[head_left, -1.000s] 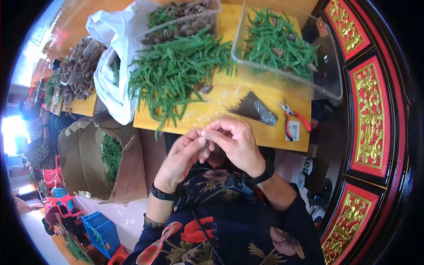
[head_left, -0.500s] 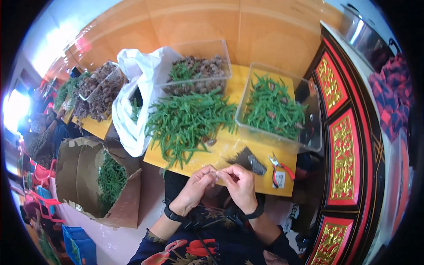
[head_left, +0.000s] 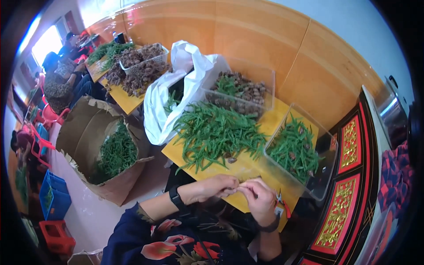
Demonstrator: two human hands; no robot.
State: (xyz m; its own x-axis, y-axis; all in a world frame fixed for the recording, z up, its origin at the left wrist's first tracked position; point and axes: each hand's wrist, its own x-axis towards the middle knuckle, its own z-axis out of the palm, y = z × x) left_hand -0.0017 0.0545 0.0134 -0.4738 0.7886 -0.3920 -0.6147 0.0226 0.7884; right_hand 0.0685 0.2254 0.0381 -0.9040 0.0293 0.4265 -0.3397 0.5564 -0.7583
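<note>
Over the front edge of the yellow table, my left hand and my right hand meet fingertip to fingertip. Both are closed in a pinch; whatever lies between the fingers is too small to make out. Beyond them spreads a pile of green artificial sprigs, with a small brown pine cone at its near edge. Red-handled pliers lie just right of my right hand. A clear plastic bin at the right holds more green sprigs with several brown cones among them.
Behind the pile stand a clear bin of brown cones and a white plastic bag. An open cardboard box with greenery stands on the floor at left, near a blue crate and red stool. Other people sit far left.
The view has swung left and tilted, so the table sits further right. My hands remain pinched together, the left forearm now lying more sideways. The dark bundle of thin wires is now mostly hidden behind my hands.
</note>
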